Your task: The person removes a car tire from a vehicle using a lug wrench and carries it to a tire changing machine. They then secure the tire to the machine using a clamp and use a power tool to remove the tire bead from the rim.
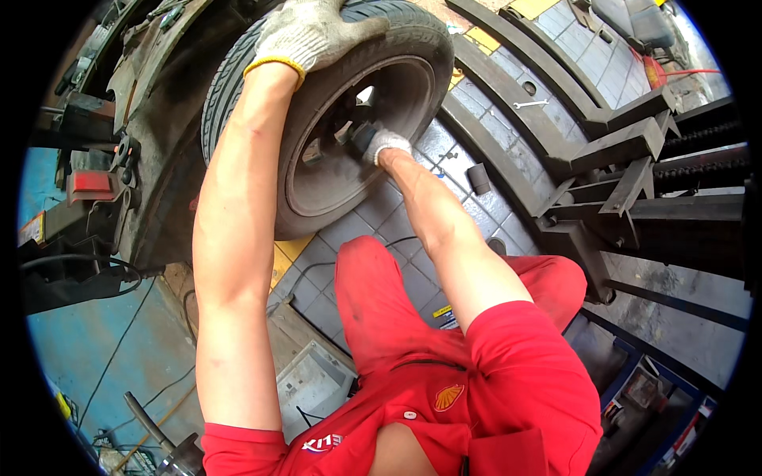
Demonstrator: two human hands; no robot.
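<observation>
A car wheel (432, 87) with a black tyre and dirty grey rim stands upright by a raised car's wheel arch (163, 151). My left hand (309, 36), in a whitish knit glove with a yellow cuff, lies over the top of the tyre, thumb stretched out along the sidewall; its fingertips are partly cut off by the upper edge. My right hand (385, 144), in a pale glove, reaches inside the rim near the hub. Its fingers look closed around a dark object (363, 136), whose kind I cannot make out.
Dark steel lift arms (508, 95) cross the tiled floor at right, with a wrench (530, 104) beside them. A black cylinder (479, 179) lies near my right forearm. Cables (305, 274) run by my knees. A blue-framed shelf (627, 377) stands at lower right.
</observation>
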